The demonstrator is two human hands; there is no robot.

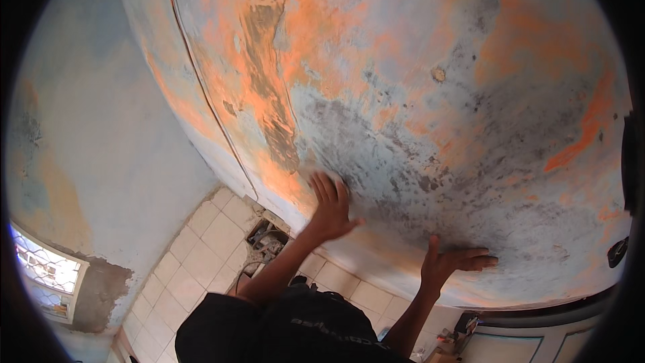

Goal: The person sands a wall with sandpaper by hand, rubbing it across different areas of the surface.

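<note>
A large wall (pixel 376 81) stands before me, patchy with pale blue, orange and dark grey stains. My left hand (pixel 329 207) has its fingers stretched upward, at or very close to the wall beside the lower end of a rough brownish strip (pixel 269 81). Its fingertips are slightly blurred. Farther right and lower, my right hand (pixel 450 262) is spread at the stained surface, thumb up and fingers pointing right. Neither palm shows anything in it; whether the skin presses on the wall is hard to tell.
A thin cable (pixel 191 60) runs down the wall at the left. Below it, a broken opening (pixel 267 236) holds wires among the floor tiles (pixel 185 282). A grilled window (pixel 47 269) is at lower left, a panelled door (pixel 517 343) at lower right. Dark objects (pixel 618 252) sit at the right edge.
</note>
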